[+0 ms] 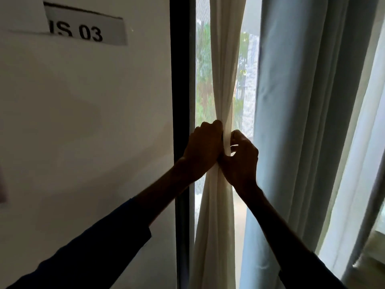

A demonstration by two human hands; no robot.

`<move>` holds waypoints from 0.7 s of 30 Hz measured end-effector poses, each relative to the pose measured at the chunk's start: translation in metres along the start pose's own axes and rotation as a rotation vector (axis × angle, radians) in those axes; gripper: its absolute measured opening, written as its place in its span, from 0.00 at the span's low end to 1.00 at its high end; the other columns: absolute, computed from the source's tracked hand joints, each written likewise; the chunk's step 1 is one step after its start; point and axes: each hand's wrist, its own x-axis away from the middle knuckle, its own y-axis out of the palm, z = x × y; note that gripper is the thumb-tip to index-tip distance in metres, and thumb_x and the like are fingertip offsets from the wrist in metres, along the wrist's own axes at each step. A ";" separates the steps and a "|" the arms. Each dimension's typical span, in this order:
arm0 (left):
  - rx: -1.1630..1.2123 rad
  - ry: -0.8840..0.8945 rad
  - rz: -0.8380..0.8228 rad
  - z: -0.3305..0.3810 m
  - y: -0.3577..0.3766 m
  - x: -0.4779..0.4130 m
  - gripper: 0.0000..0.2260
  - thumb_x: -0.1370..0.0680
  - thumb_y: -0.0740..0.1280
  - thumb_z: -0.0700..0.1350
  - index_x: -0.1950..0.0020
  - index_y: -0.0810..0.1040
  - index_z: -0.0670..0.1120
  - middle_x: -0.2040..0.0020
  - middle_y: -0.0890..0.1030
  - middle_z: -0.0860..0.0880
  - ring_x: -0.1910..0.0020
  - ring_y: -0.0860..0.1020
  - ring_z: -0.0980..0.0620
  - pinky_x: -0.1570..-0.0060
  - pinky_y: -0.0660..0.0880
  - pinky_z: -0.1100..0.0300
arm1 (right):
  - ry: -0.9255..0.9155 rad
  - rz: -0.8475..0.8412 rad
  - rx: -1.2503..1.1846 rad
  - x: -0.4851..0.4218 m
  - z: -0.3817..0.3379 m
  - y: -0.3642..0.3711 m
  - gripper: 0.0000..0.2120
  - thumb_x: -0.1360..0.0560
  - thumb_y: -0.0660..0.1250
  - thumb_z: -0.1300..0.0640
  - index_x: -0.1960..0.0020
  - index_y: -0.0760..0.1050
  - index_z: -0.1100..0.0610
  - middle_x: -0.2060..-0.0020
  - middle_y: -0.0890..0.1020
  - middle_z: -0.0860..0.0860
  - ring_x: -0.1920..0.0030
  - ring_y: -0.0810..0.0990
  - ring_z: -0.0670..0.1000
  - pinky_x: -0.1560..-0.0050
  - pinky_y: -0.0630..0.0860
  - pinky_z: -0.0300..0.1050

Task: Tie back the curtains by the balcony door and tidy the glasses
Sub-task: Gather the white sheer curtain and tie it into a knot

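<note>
Both hands meet at the centre of the head view: the left hand (203,149) and the right hand (241,157) curl their fingers round the gathered cream curtain (224,80), squeezing it into a narrow waist just right of the dark door frame (180,80). It looks light, soft and limp, likely to slip loose if the grip eases, so that cinched waist is the place to hold. Pale and thin, it fans into folds above and below; a heavier blue-grey curtain (302,101) hangs just beside it, toward the right of the frame
</note>
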 end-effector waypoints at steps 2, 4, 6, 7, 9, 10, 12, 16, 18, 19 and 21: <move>0.032 -0.017 -0.023 -0.001 0.012 0.016 0.06 0.20 0.66 0.43 0.48 0.77 0.40 0.57 0.83 0.45 0.60 0.83 0.47 0.58 0.82 0.55 | 0.040 0.001 0.000 0.019 0.006 0.002 0.08 0.30 0.72 0.55 0.57 0.74 0.56 0.61 0.81 0.48 0.62 0.80 0.49 0.60 0.81 0.50; 0.061 -0.039 -0.048 -0.002 0.025 0.033 0.06 0.20 0.66 0.43 0.48 0.77 0.41 0.58 0.83 0.45 0.61 0.83 0.47 0.59 0.82 0.56 | 0.075 -0.006 0.005 0.037 0.014 0.004 0.09 0.29 0.72 0.54 0.56 0.75 0.57 0.61 0.82 0.49 0.62 0.80 0.48 0.60 0.81 0.45; 0.081 -0.063 -0.076 -0.002 0.039 0.053 0.07 0.19 0.66 0.45 0.46 0.76 0.42 0.57 0.83 0.46 0.60 0.84 0.47 0.58 0.82 0.55 | 0.109 -0.020 0.004 0.058 0.025 0.007 0.10 0.29 0.74 0.53 0.56 0.75 0.57 0.61 0.82 0.49 0.62 0.81 0.48 0.61 0.81 0.43; 0.076 -0.080 -0.089 -0.002 0.046 0.063 0.09 0.19 0.65 0.46 0.44 0.76 0.42 0.56 0.83 0.45 0.59 0.84 0.45 0.56 0.83 0.53 | 0.132 -0.029 -0.002 0.070 0.029 0.008 0.10 0.29 0.75 0.53 0.56 0.75 0.57 0.61 0.82 0.49 0.63 0.81 0.48 0.61 0.81 0.42; 0.038 -0.128 -0.123 -0.002 0.058 0.082 0.13 0.19 0.64 0.47 0.38 0.73 0.41 0.51 0.83 0.43 0.55 0.84 0.42 0.52 0.82 0.48 | 0.186 -0.047 -0.007 0.093 0.037 0.011 0.12 0.28 0.76 0.53 0.55 0.75 0.58 0.61 0.82 0.49 0.62 0.81 0.49 0.61 0.80 0.41; 0.017 -0.155 -0.144 -0.002 0.064 0.092 0.15 0.19 0.64 0.48 0.36 0.72 0.41 0.50 0.83 0.42 0.53 0.84 0.40 0.51 0.81 0.46 | 0.219 -0.054 -0.005 0.105 0.040 0.013 0.12 0.28 0.76 0.52 0.54 0.75 0.57 0.61 0.82 0.50 0.62 0.82 0.49 0.61 0.80 0.40; 0.010 -0.196 -0.185 -0.002 0.077 0.113 0.17 0.18 0.63 0.49 0.33 0.69 0.42 0.49 0.82 0.42 0.52 0.83 0.39 0.50 0.81 0.43 | 0.285 -0.066 0.005 0.130 0.047 0.016 0.13 0.28 0.76 0.52 0.54 0.74 0.57 0.60 0.83 0.50 0.62 0.82 0.49 0.62 0.78 0.38; 0.062 -0.258 -0.241 0.001 0.095 0.152 0.20 0.19 0.64 0.48 0.31 0.67 0.42 0.50 0.83 0.42 0.54 0.83 0.39 0.52 0.81 0.43 | 0.378 -0.085 0.028 0.176 0.059 0.019 0.13 0.27 0.75 0.51 0.53 0.74 0.56 0.59 0.83 0.50 0.61 0.82 0.49 0.61 0.80 0.39; 0.089 -0.288 -0.245 0.000 0.099 0.169 0.21 0.20 0.66 0.47 0.30 0.67 0.42 0.50 0.83 0.42 0.54 0.83 0.39 0.53 0.82 0.43 | 0.403 -0.109 0.050 0.199 0.062 0.019 0.12 0.26 0.74 0.51 0.54 0.74 0.55 0.60 0.82 0.50 0.61 0.82 0.50 0.61 0.78 0.36; 0.099 -0.292 -0.246 0.000 0.100 0.175 0.22 0.21 0.67 0.46 0.30 0.67 0.42 0.50 0.83 0.42 0.54 0.83 0.39 0.53 0.82 0.43 | 0.408 -0.124 0.063 0.210 0.064 0.018 0.11 0.25 0.73 0.51 0.54 0.73 0.55 0.60 0.82 0.49 0.61 0.81 0.49 0.62 0.77 0.35; 0.124 -0.296 -0.243 0.000 0.102 0.182 0.23 0.23 0.70 0.46 0.31 0.68 0.40 0.49 0.83 0.42 0.53 0.83 0.38 0.51 0.82 0.44 | 0.404 -0.142 0.089 0.229 0.068 0.016 0.11 0.24 0.72 0.50 0.54 0.73 0.54 0.60 0.81 0.49 0.62 0.81 0.49 0.62 0.80 0.39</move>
